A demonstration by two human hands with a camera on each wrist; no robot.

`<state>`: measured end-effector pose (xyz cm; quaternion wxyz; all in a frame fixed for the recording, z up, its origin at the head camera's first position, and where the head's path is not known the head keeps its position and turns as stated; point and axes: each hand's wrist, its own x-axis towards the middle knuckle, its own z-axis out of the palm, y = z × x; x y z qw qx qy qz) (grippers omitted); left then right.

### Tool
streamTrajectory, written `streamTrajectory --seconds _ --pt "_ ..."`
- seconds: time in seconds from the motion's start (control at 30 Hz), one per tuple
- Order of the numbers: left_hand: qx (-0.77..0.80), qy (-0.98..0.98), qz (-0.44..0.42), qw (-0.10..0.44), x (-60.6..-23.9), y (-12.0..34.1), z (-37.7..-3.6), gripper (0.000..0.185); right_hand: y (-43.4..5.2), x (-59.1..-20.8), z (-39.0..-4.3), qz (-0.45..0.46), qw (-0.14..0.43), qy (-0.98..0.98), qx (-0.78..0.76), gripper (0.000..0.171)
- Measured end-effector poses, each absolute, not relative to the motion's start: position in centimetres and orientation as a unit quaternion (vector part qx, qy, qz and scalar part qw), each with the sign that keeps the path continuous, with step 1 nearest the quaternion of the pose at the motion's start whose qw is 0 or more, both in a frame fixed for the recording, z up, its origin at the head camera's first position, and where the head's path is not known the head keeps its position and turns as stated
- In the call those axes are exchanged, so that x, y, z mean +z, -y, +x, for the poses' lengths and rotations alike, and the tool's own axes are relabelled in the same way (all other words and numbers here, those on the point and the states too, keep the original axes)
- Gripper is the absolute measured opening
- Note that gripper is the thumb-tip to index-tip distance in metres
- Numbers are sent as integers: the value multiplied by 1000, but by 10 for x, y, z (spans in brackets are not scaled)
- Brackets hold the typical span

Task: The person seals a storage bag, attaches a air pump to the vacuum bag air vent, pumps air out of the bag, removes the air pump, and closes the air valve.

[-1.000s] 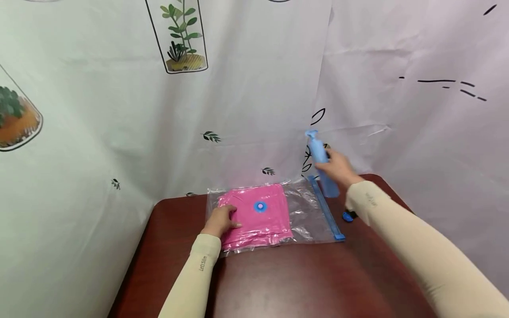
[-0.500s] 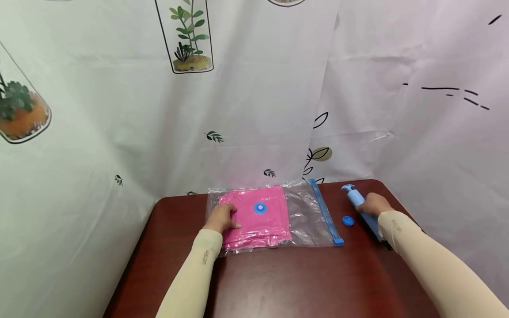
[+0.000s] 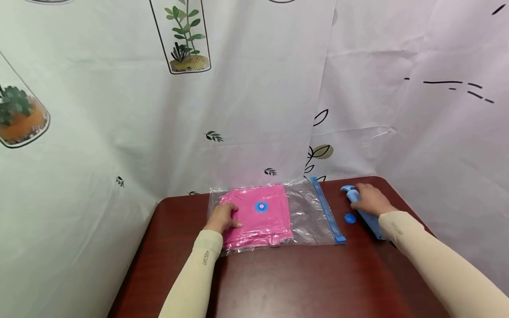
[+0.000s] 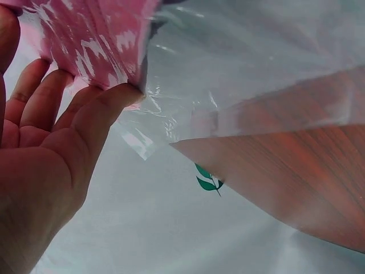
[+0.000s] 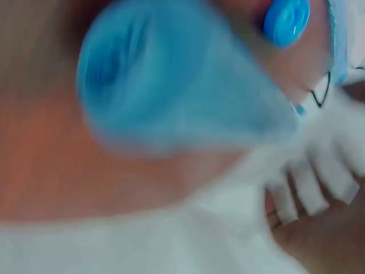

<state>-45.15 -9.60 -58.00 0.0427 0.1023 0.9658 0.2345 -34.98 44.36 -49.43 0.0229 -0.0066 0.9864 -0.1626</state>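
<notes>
A clear vacuum storage bag (image 3: pixel 308 216) lies flat on the table with folded pink fabric (image 3: pixel 270 223) inside. On its upper face is a round blue valve (image 3: pixel 261 206), uncapped. My left hand (image 3: pixel 220 218) rests on the bag's left end, fingers spread over the fabric's edge; in the left wrist view the fingertips touch the plastic. At the right, a light blue hand pump (image 3: pixel 373 224) with a T-shaped handle lies on the table. My right hand (image 3: pixel 373 201) is over it, fingers loose; in the blurred right wrist view they stand apart from the pump (image 5: pixel 182 85).
A blue valve cap (image 3: pixel 350 218) lies between the pump and the bag's blue zip strip (image 3: pixel 328 212). A blue slider (image 3: pixel 340 240) sits at the strip's near end. White printed cloth (image 3: pixel 258 110) hangs behind the dark red table (image 3: pixel 286 282).
The right hand has lowered the upright pump to the table's right side, laid it down and let go. The blue cap has come into fuller view. The left hand has stayed in place.
</notes>
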Motion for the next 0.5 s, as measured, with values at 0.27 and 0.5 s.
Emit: streamTrajectory --seconds 0.27,0.5 --pt "232 -966 105 38 -580 98 -452 77 -414 -507 -339 -218 -24 -976 7 39" --pt "242 -963 113 37 -582 94 -451 75 -409 -505 -339 -224 -59 -973 17 27"
